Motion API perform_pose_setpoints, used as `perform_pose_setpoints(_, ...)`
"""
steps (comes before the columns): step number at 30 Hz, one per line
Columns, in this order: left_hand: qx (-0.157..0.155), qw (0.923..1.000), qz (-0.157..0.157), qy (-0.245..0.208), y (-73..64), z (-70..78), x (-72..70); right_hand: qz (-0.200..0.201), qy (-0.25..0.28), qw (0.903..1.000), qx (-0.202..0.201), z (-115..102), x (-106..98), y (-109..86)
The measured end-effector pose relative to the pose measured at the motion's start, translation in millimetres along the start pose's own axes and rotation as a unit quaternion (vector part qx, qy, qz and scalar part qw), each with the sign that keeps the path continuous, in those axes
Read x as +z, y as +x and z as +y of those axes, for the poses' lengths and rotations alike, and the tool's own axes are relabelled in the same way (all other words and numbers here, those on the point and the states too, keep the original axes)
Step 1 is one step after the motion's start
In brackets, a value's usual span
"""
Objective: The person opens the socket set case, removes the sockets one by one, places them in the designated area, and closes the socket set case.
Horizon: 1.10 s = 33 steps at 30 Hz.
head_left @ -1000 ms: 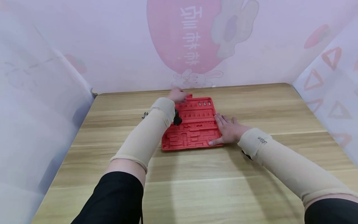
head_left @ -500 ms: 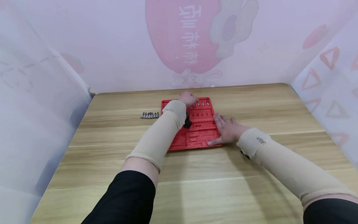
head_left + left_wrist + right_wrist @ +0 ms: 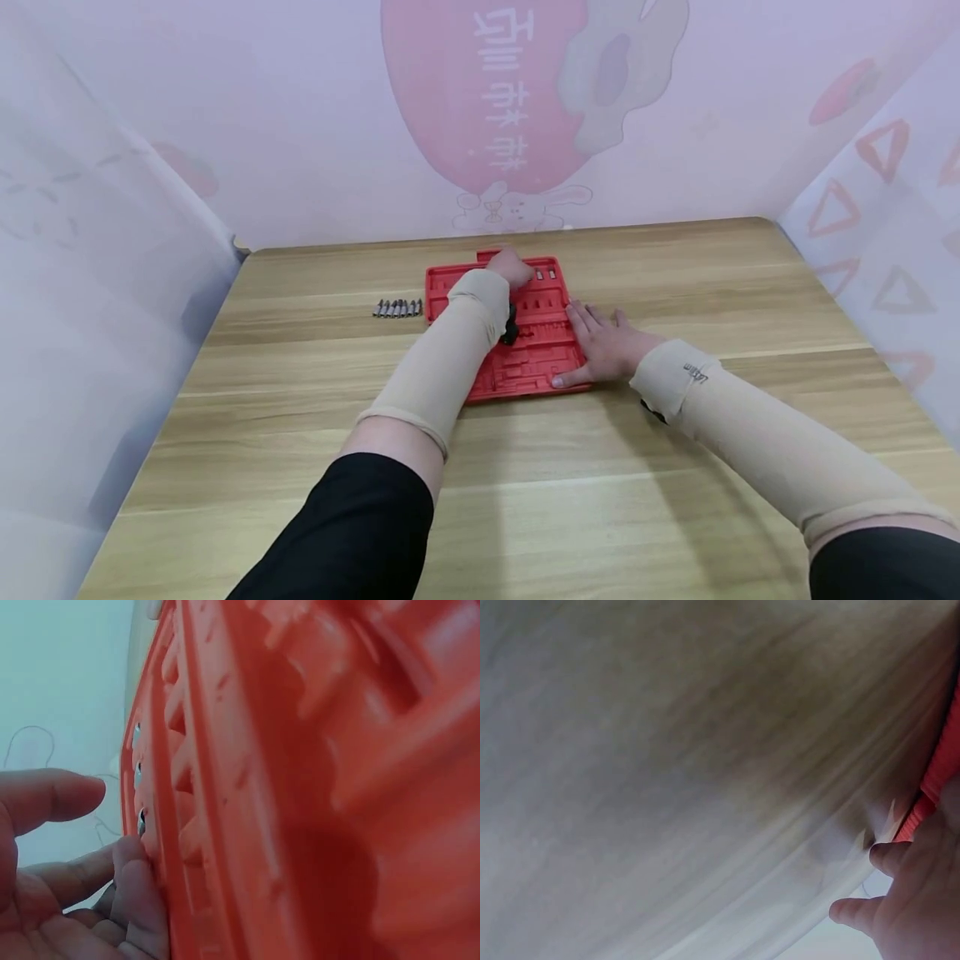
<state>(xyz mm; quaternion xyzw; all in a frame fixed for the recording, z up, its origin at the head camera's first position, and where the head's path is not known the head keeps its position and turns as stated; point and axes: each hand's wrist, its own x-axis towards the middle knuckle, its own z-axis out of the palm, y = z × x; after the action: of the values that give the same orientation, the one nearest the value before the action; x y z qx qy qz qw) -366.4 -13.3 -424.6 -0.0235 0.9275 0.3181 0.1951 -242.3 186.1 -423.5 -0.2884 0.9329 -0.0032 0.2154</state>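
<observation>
A red moulded plastic bit-set case (image 3: 534,367) lies on the wooden table, its many shaped slots facing up. My left hand (image 3: 512,268) reaches over its far row. In the left wrist view, the fingertips of the left hand (image 3: 56,922) are right at the nearest of three silver bits (image 3: 142,823) set in that row, with one finger held straight and apart. My right hand (image 3: 613,343) rests spread on the case's right edge. In the right wrist view the right hand (image 3: 922,900) is partly cut off by the frame.
Several silver bits (image 3: 397,308) stand in a neat row on the table, left of the case. A printed backdrop (image 3: 300,125) rises behind the table's far edge, with white sheets at both sides.
My left hand has moved right along the far row, covering one of the three bits seen there. The row of bits at left has come into view. The right hand stays put.
</observation>
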Motion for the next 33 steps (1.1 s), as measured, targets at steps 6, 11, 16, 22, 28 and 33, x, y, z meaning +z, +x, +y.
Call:
perform_pose_setpoints(6,0.012,0.9981,-0.017,0.058,-3.5,9.3,4.3,-0.006,0.007,0.9999,0.005,2.0,0.4,-0.9)
perform_pose_setpoints(11,0.018,0.9990,0.008,0.039,-4.9,10.8,7.0,-0.008,0.009,0.9999,0.006,3.2,2.0,-2.1)
perform_pose_setpoints(16,0.031,0.9985,0.036,0.027,-8.5,12.2,6.4,-0.010,0.013,0.9998,0.007,2.9,1.4,-2.6)
perform_pose_setpoints(22,0.027,0.9976,0.062,0.016,-13.9,12.7,4.9,-0.019,0.022,0.9995,0.013,2.1,0.2,-1.6)
perform_pose_setpoints(28,0.033,0.9972,0.067,-0.008,-21.7,13.1,3.8,-0.020,0.020,0.9995,0.014,3.5,1.0,-1.9)
perform_pose_setpoints(33,0.050,0.9943,0.083,-0.044,-27.5,10.0,-3.4,-0.016,0.017,0.9996,0.015,3.7,-0.7,-0.1)
